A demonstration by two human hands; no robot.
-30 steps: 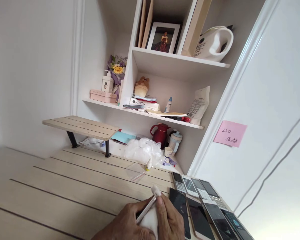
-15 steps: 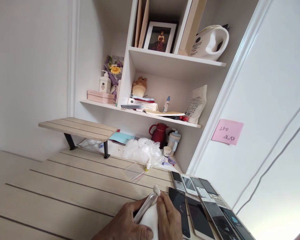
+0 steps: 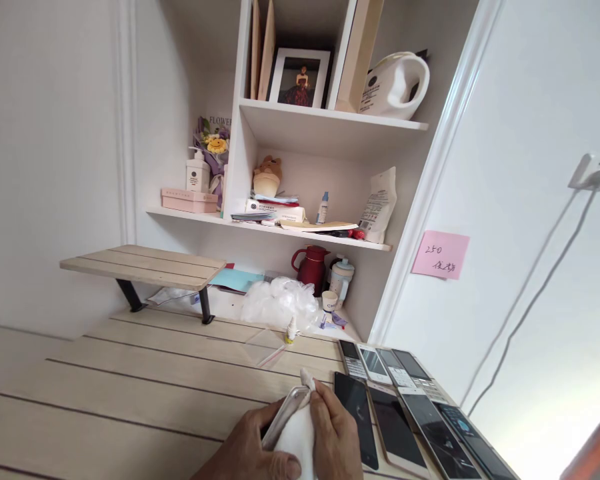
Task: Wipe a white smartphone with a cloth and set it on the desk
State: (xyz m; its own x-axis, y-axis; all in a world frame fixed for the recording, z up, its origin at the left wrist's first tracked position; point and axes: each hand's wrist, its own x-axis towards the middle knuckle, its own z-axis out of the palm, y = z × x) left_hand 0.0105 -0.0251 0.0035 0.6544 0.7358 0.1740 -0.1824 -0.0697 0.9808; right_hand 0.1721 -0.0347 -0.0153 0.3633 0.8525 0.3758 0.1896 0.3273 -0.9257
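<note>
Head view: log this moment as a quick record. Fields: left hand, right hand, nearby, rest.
left hand: holds a silver-edged phone against a white cloth
right hand: fingers pinch the cloth near the phone's upper end
nearby: row of phones lying on the wooden table, right of the hands
rest: red thermos and plastic bag under the shelf; pink note on the wall

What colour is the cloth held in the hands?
White; the cloth shows best in the head view.
</note>
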